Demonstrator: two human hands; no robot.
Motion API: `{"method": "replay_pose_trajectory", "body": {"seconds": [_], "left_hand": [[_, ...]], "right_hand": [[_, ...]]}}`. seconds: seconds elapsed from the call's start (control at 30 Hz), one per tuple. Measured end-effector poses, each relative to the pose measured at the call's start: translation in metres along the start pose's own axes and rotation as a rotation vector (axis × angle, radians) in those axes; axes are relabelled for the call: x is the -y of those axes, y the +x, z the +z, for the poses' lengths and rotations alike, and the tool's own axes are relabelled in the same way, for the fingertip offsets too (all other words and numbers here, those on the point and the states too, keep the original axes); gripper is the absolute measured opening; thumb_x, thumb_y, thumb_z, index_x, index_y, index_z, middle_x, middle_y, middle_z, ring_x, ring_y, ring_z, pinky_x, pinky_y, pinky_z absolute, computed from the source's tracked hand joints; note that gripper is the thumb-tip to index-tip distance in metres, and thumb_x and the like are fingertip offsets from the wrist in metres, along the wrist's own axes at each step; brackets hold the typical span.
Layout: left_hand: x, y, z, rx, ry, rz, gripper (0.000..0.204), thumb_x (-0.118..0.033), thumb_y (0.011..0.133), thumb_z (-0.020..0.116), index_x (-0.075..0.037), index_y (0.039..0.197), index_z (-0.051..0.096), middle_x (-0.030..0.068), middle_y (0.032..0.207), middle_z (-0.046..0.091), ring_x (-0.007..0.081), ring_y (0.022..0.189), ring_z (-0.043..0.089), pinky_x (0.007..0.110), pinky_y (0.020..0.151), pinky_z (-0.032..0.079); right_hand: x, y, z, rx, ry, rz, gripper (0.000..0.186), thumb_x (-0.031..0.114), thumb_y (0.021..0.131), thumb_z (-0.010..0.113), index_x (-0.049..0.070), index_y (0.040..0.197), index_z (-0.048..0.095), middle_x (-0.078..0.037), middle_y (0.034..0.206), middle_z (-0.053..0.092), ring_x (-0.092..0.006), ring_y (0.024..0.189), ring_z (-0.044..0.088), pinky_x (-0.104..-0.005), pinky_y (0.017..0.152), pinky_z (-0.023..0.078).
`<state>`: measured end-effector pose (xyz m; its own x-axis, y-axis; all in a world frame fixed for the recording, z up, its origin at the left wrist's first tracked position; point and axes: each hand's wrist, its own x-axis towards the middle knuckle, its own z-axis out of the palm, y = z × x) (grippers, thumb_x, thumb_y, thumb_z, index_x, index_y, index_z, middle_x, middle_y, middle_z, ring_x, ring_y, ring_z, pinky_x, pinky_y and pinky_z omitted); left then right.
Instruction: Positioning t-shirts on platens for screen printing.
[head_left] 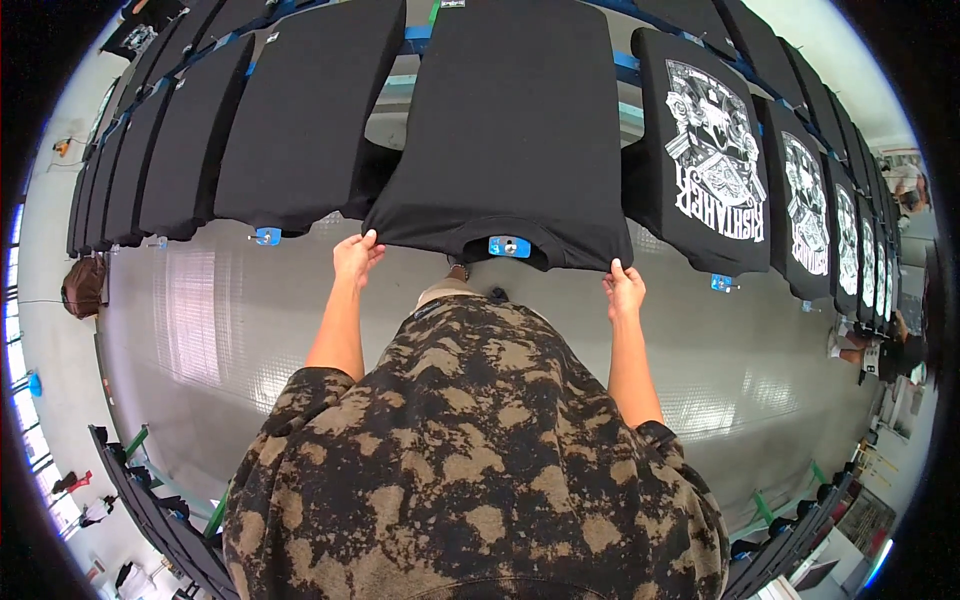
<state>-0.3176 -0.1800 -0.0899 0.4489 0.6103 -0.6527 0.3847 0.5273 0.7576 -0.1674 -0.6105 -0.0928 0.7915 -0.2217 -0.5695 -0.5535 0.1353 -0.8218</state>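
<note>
**Both hands pinching near corners of plain black T-shirt on pallet**

The plain black T-shirt (515, 120) is straight ahead of you, face up and spread over a press pallet, neckline toward you. Its near edge runs between your hands. Your left hand (357, 258) grips the near left corner, thumb on top; your right hand (624, 288) grips the near right corner, thumb also on top. The cloth flares out toward your left hand. A blue bracket (509, 247) shows in the neck opening, between the hands and touching neither.

Pose: bare forearms reach forward on either side of your torso, both leaning slightly inward. Elbow ends are covered by the sleeves of your mottled black-and-tan top (480, 450). Left fingers spread a little below the pinch; right fingers bunched.

Alongside: an unprinted black shirt (300, 110) on the left pallet, a black shirt with white artwork (705, 150) on the right one.

Hard to see: the pallet is covered by cloth, the shirt's far end is cut by the top edge, and fingertips under the fabric are hidden. Can't tell whether you hold sleeve or shoulder cloth. Your top blocks most of your legs. A person at the far right is small and distorted.
</note>
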Motion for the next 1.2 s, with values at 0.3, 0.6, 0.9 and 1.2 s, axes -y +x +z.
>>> {"method": "replay_pose_trajectory", "body": {"seconds": [0.3,0.6,0.9,1.2], "left_hand": [[0.012,-0.007,0.001,-0.006,-0.009,-0.040,0.026,-0.018,0.084,0.061,0.002,0.099,0.053,0.0088,0.084,0.059,0.0172,0.072,0.058,0.033,0.067,0.051],[0.020,-0.012,-0.001,0.010,-0.138,-0.012,0.026,-0.022,0.084,0.062,-0.004,0.100,0.052,0.0044,0.086,0.058,0.0164,0.076,0.057,0.034,0.072,0.048],[0.020,-0.002,-0.001,0.015,-0.088,-0.033,0.041,-0.021,0.083,0.063,-0.001,0.115,0.046,0.0069,0.092,0.058,0.0182,0.077,0.058,0.035,0.070,0.049],[0.016,0.003,-0.006,0.013,0.027,-0.058,0.033,-0.025,0.083,0.063,-0.005,0.106,0.049,0.0052,0.090,0.056,0.0179,0.082,0.055,0.038,0.075,0.046]], "right_hand": [[-0.007,0.005,0.001,0.013,0.114,0.049,0.017,0.011,0.079,0.067,0.006,0.080,0.050,-0.006,0.079,0.057,-0.0163,0.073,0.055,-0.0326,0.070,0.047],[-0.010,0.003,0.001,0.046,0.235,-0.191,0.042,-0.003,0.080,0.060,0.008,0.118,0.048,-0.012,0.115,0.051,-0.0216,0.095,0.054,-0.0368,0.081,0.045],[-0.017,0.008,-0.007,0.056,-0.012,-0.280,0.058,0.000,0.077,0.063,0.010,0.131,0.043,-0.007,0.121,0.049,-0.0144,0.091,0.054,-0.0249,0.070,0.048],[-0.016,0.002,-0.006,-0.035,-0.169,-0.468,0.065,0.006,0.075,0.067,0.010,0.133,0.039,-0.008,0.132,0.039,-0.0160,0.100,0.051,-0.0264,0.082,0.045]]}}
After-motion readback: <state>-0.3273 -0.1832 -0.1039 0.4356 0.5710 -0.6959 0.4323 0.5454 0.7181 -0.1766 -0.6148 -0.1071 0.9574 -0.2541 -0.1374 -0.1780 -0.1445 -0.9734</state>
